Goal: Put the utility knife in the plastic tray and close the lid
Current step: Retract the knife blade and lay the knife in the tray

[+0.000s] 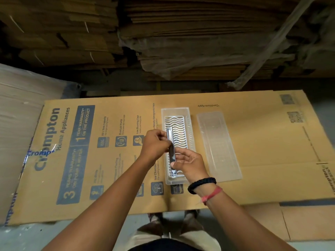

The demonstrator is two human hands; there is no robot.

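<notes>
Utility knife (171, 147) held lengthwise over the left side of a clear plastic tray (188, 116), gripped at both ends by a person standing at a low worktop. The left hand (155, 144) pinches the far part of the knife, its fingers (164, 137) clamped on the metal body; the right hand (190, 164) grips the near, dark part, its fingers (178, 163) likewise closed on the tool. Whether the knife touches the tray cannot be told from this angle. Inside the tray sits a white slotted insert (178, 132) with wavy bars, and the knife runs along its left edge. The tray's lid (218, 145), clear and rectangular, lies flat just to the right of the tray, apart from it and parallel to it. Both rest on a flattened brown cardboard carton (262, 142) printed with blue appliance branding, which covers the worktop. On the right wrist are a black braided bracelet (202, 184) and a red thread (212, 194). At the far side, stacks of folded cardboard sheets (181, 33) rise, some wrapped in plastic film. At the near edge, the person's feet (154, 227) show on a grey floor (27, 236).
</notes>
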